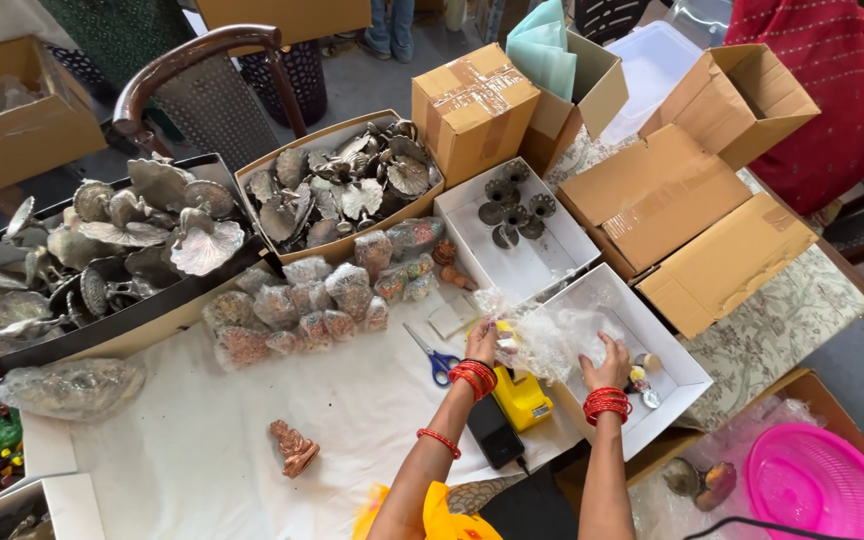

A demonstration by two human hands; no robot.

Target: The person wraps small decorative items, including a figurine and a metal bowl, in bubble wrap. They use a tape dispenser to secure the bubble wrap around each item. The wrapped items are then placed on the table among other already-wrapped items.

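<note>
Lower centre of the frame: a crumpled clear plastic bag point(544, 338) is held over the near edge of a shallow white box point(674, 352), between two hands. The left hand point(482, 343) is closed in a pinch on the bag's left edge; the right hand point(609, 365) is laid on its right side with fingers curled into the plastic. Red bangles are worn on both wrists.

Just below the left hand: a yellow tape dispenser point(522, 395), a black phone point(495, 431) beside it, and blue-handled scissors point(436, 358) to the left, all on a white table cover point(202, 450).

Centre: a heap of small wrapped packets point(322, 295). Lower left of centre: a small copper-coloured figurine point(294, 447), apart from the rest.

Upper left and upper centre: two trays of grey metal leaf-shaped pieces point(342, 190), point(122, 250). Centre right: a second white box holding dark round metal parts point(514, 205).

Upper right: several brown cardboard cartons point(692, 210), some open. Lower right corner: a pink plastic basket point(820, 485).
</note>
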